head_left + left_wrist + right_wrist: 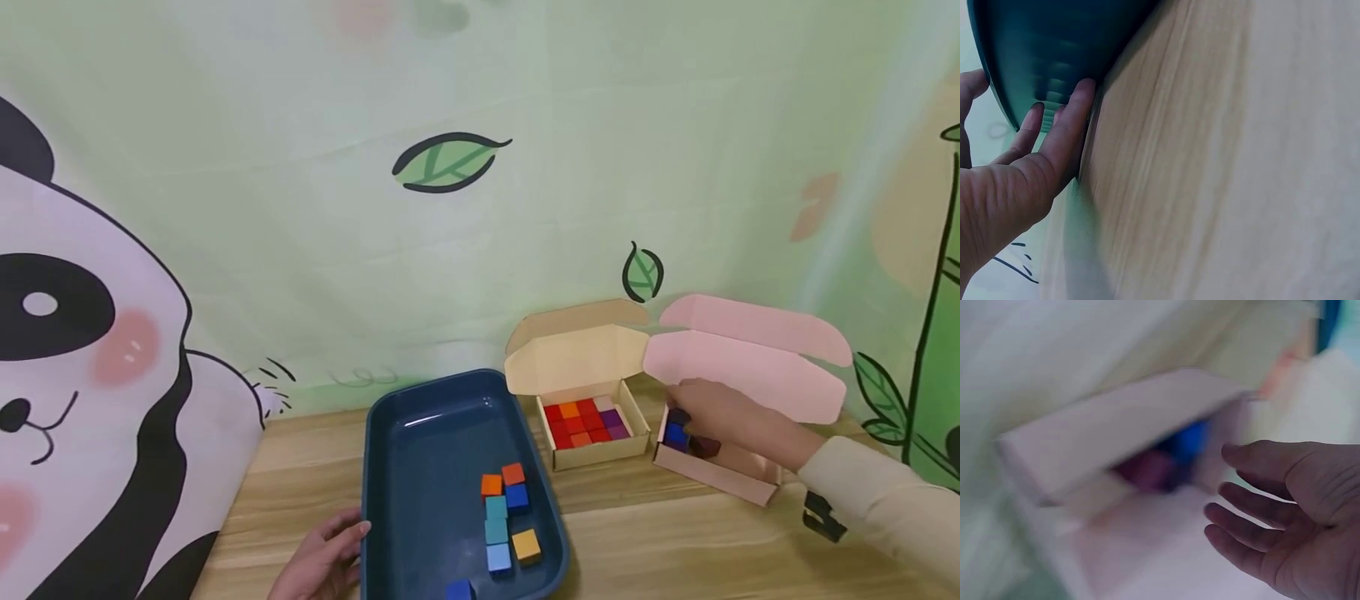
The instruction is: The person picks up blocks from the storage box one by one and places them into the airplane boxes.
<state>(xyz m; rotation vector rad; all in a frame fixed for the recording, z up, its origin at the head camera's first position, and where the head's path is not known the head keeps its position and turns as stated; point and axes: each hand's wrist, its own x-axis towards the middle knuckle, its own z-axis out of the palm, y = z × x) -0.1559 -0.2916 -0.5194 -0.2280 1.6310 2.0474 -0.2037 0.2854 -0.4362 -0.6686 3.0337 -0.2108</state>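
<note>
At the left side of a dark blue tray point(423, 450) is my left hand point(326, 554), its fairly straight fingers against the outer wall and its thumb at the rim. The left wrist view shows the fingers point(1072, 119) touching the tray's outside. My right hand point(720, 417) is over the left part of an open pink box point(716, 475). In the right wrist view its fingers point(1241, 525) are loosely spread and hold nothing. Blue cubes point(676, 437) and a dark red cube point(703, 447) lie in the box, partly hidden by the hand.
Orange, teal, yellow and blue cubes lie in the tray, including a light blue cube point(498, 558). Between tray and pink box stands an open cream box point(600, 455) with rows of red, orange and purple cubes point(577, 427). A printed cloth point(300, 208) hangs behind the wooden table point(622, 533).
</note>
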